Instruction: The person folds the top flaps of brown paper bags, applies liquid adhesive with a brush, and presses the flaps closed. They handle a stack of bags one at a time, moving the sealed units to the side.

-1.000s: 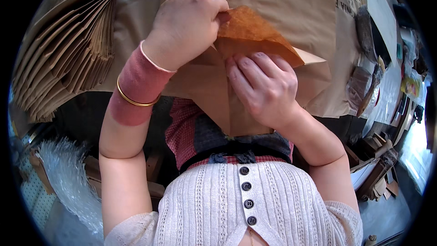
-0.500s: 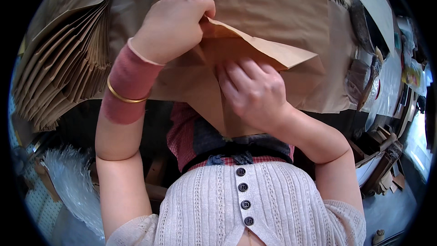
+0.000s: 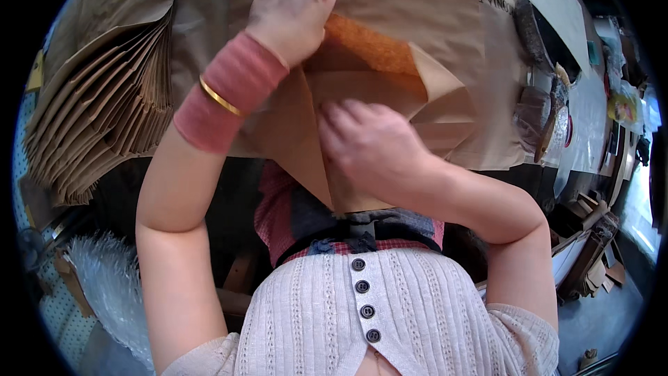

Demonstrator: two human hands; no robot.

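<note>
A brown paper bag (image 3: 390, 97) lies on the paper-covered table right in front of me, its mouth folded open so that the orange-brown inside (image 3: 369, 45) shows. My left hand (image 3: 292, 14) grips the upper edge of the bag, fingers curled; a pink cuff and a gold bangle sit on that wrist. My right hand (image 3: 369, 143) lies flat on the lower part of the bag with its fingers spread, pressing the paper down. The bag's lower end is hidden behind my right hand and my body.
A thick fanned stack of brown paper bags (image 3: 104, 118) rests at the left. Brown paper sheets (image 3: 431, 0) cover the table. Small items and wrapped things (image 3: 550, 104) lie at the right. White plastic packing (image 3: 111, 285) sits at lower left, cardboard scraps (image 3: 591, 264) at lower right.
My left hand has lifted and pulled the bag's edge up, opening the mouth wider. My right hand has slid down and left along the bag's lower part.
</note>
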